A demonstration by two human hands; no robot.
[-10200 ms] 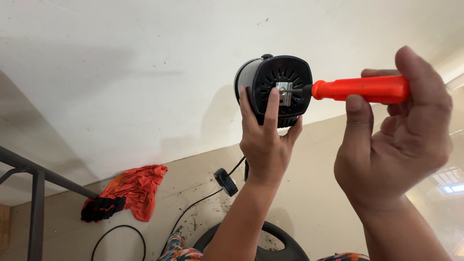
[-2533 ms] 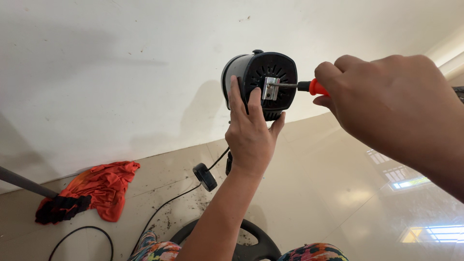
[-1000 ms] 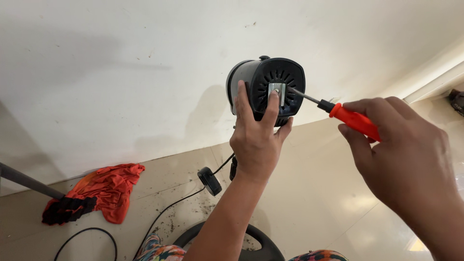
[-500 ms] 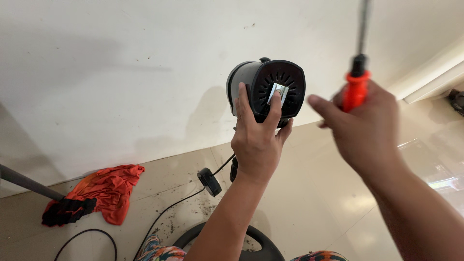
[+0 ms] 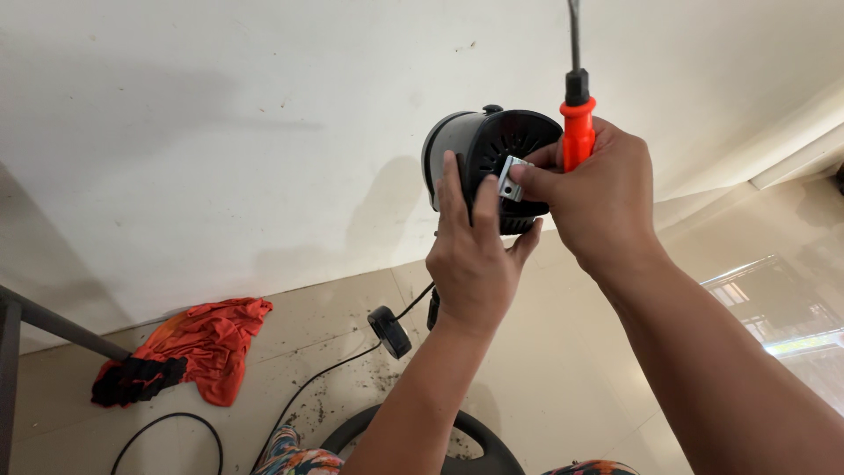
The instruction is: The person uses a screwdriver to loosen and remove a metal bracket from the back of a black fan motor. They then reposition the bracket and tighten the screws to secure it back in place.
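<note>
Left hand (image 5: 475,259): wrapped round the back of the motor housing (image 5: 475,149) from below, fingers spread up over its slotted end face, thumb side hidden; holds it raised in front of the wall (image 5: 220,132), well above the floor (image 5: 563,387)

Right hand (image 5: 598,193): fingers closed round the orange handle of the screwdriver (image 5: 578,123), shaft pointing straight up out of the fist; its fingertips at the same time pinch the small metal bracket (image 5: 510,179) at the middle of the housing's end face

Motor housing: black, drum-shaped, hard shell with radial vent slots. Judged rigid and moderately heavy for its size, since a motor likely sits inside; the smooth rounded side looks slippery, so the best hold is a full wrap round the barrel or fingers hooked at the slotted rim, not the cord (image 5: 352,369) that trails from it to the floor

Bracket: small, shiny, stiff; judged light and easy to drop, best taken by its edges with a fingertip pinch

Screwdriver: rigid, light; handle gives sure grip

Also present: red cloth (image 5: 207,339) with a dark piece beside it on the floor, black round knob (image 5: 389,330) on the cord, dark curved base (image 5: 475,440) at the bottom edge, grey bar (image 5: 53,321) at left
</note>
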